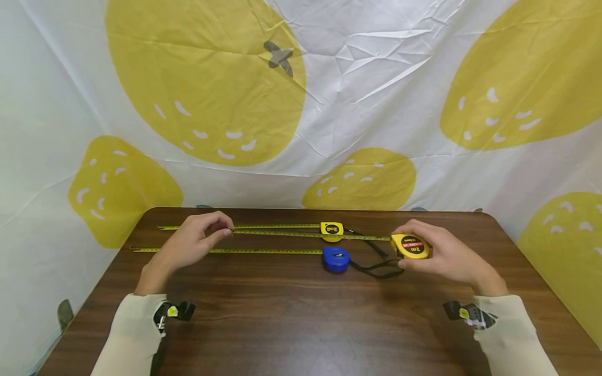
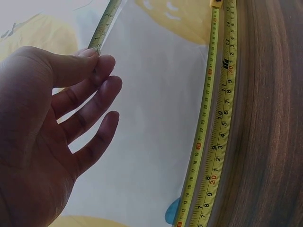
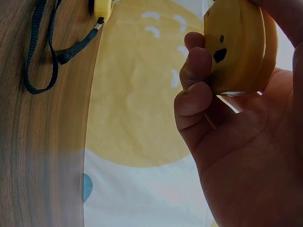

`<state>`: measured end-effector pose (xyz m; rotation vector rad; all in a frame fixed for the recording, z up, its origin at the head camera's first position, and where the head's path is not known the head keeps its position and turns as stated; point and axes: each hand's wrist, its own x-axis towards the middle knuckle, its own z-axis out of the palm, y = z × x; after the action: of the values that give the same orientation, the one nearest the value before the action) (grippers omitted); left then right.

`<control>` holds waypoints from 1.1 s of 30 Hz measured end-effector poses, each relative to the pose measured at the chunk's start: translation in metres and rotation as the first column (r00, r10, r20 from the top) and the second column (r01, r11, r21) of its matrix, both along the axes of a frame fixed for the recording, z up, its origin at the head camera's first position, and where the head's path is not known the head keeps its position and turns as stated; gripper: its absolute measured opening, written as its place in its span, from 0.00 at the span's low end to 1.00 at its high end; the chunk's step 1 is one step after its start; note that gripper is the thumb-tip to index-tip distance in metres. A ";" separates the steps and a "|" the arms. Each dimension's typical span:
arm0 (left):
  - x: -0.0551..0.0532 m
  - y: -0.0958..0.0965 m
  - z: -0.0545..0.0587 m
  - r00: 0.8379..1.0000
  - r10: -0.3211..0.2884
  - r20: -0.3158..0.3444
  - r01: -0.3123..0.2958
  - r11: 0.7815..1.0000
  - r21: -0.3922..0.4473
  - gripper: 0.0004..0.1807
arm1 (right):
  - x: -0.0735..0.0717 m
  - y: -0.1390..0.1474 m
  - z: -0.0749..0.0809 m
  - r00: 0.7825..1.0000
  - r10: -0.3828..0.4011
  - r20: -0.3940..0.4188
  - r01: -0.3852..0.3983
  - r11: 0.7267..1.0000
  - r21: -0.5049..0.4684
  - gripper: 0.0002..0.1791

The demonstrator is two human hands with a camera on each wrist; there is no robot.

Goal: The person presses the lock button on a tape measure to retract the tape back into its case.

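My right hand grips a yellow 2 m tape measure above the right part of the table. Its blade is drawn out to the left, where my left hand pinches the end between thumb and forefinger. The left wrist view shows the blade tip at the thumb, with the other fingers loosely bent. The raised blade passes across a second yellow tape measure in the head view. That one lies on the table with its blade out leftward. Nearer me is a blue tape measure, also extended leftward.
Dark wrist straps lie on the brown wooden table, right of the two resting tape measures. A white cloth printed with yellow fruit hangs behind the table's back edge and along its sides.
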<state>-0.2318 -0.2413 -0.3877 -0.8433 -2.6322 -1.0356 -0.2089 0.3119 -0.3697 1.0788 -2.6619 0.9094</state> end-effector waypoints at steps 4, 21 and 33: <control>0.000 0.000 0.000 1.000 0.002 0.007 -0.002 1.000 -0.002 0.04 | 0.001 -0.001 0.000 1.000 0.002 0.000 -0.002 1.000 -0.002 0.29; 0.000 0.007 0.001 0.999 -0.045 -0.008 0.045 0.999 0.021 0.05 | 0.002 -0.006 0.001 1.000 0.015 -0.011 -0.015 1.000 -0.005 0.30; 0.001 0.014 0.001 0.997 -0.068 0.018 0.068 0.998 0.009 0.05 | 0.002 -0.012 0.001 1.000 0.020 0.007 -0.020 1.000 0.005 0.29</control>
<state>-0.2305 -0.2278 -0.3871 -0.9324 -2.6291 -1.0757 -0.2067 0.2999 -0.3688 1.1074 -2.6654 0.9118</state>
